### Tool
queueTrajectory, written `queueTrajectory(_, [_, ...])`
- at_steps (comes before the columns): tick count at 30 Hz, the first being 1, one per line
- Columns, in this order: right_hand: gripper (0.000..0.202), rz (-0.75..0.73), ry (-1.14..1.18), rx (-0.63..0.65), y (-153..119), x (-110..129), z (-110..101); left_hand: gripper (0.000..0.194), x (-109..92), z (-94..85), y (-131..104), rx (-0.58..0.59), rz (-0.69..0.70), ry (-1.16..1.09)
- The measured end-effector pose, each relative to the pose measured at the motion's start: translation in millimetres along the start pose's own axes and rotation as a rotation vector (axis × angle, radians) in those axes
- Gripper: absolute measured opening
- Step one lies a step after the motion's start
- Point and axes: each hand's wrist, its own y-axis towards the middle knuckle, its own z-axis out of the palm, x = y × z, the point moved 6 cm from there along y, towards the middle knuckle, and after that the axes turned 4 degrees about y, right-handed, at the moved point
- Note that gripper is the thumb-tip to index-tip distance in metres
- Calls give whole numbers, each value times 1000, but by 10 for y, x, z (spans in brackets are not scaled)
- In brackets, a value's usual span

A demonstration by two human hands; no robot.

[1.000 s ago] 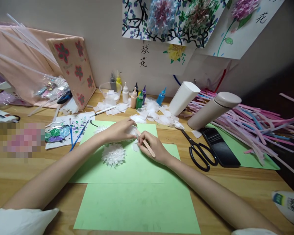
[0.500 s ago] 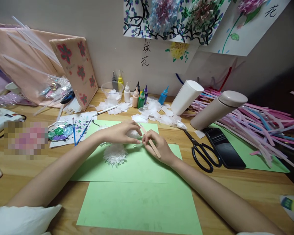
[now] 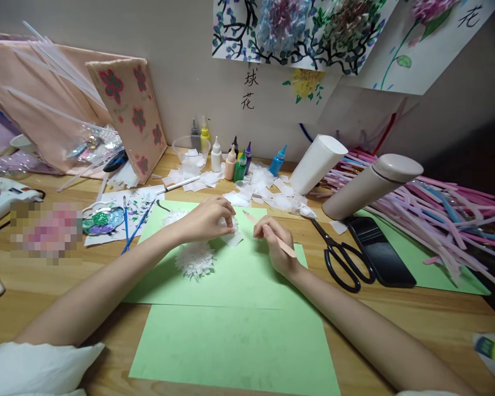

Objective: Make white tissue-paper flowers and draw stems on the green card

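My left hand (image 3: 210,219) pinches a small piece of white tissue paper (image 3: 233,238) above the green sheets (image 3: 235,344). A wooden craft stick (image 3: 286,249) slants through the closed fingers of my right hand (image 3: 274,245), its far tip pointing up and left. The two hands are apart. Below my left hand lies a white fringed paper flower (image 3: 194,259) on the green paper. More white fringed paper (image 3: 173,218) shows behind my left wrist, partly hidden by it.
Black scissors (image 3: 338,256) and a phone (image 3: 379,250) lie to the right, beside a leaning tumbler (image 3: 371,184). Paint bottles (image 3: 239,165) and loose tissue squares (image 3: 264,179) stretch along the back. On the left are a paint palette (image 3: 103,219), brushes (image 3: 138,225) and a glue gun (image 3: 12,198).
My right hand has drawn away to the right with the craft stick. My left fingers have closed together, and the white tissue piece now shows below them.
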Motion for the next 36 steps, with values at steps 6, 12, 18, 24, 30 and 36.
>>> queueTrajectory(6, [38,-276,-53,202,-96,146,139,16,-25,-7,-2,-40,37,49])
queueTrajectory(12, [33,-244,-165,305,-63,104,250,19,-61,-33,-7,-38,48,71])
queueTrajectory(18, [31,-208,-193,326,-57,67,271,21,211,-166,-7,-95,-124,138])
queueTrajectory(24, [29,-168,-229,379,-52,52,304,25,572,-101,-12,19,-227,183])
queueTrajectory(30, [29,-184,-232,384,-52,66,311,24,631,-92,7,-3,-210,131])
queueTrajectory(36, [30,-174,-257,403,-40,72,327,22,656,-107,13,-40,-208,112])
